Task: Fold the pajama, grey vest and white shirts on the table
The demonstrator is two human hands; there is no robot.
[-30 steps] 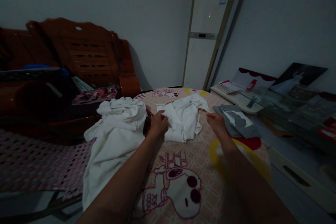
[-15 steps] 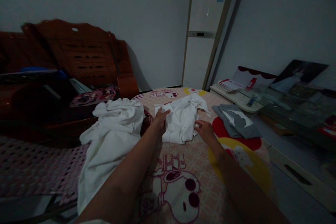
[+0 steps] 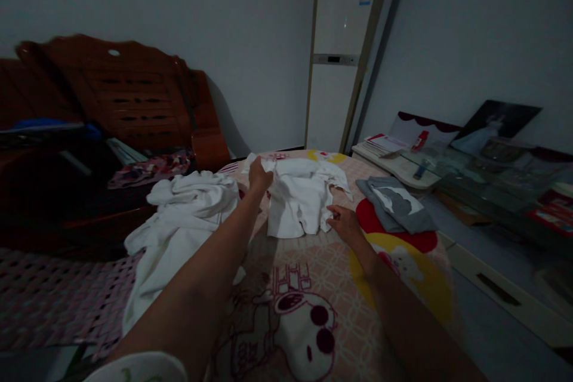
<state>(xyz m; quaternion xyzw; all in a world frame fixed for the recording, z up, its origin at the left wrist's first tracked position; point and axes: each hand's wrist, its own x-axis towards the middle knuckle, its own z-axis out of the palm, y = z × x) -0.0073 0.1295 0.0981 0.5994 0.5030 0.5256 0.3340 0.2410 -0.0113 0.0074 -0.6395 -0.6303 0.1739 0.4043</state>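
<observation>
A small white shirt (image 3: 298,194) lies partly spread, with creases, on the patterned tablecloth (image 3: 344,286). My left hand (image 3: 260,176) pinches its upper left part near the sleeve. At the garment's lower right edge, my right hand (image 3: 342,222) has its fingers closed on the cloth. Left of my left forearm, a large heap of white cloth (image 3: 192,203) rests on the table and hangs over its side. A folded grey garment with a white patch (image 3: 396,206) lies to the right of my right hand.
A carved wooden chair (image 3: 134,101) stands at the back left, and a pink woven seat (image 3: 58,304) is at the near left. The tall white cabinet unit (image 3: 333,101) is behind the table. At right is a glass-topped stand (image 3: 474,173) with papers and a picture.
My left hand has moved up and left, and the shirt's left side has spread out flatter with it. My right hand stays at the lower right edge. The view has shifted slightly.
</observation>
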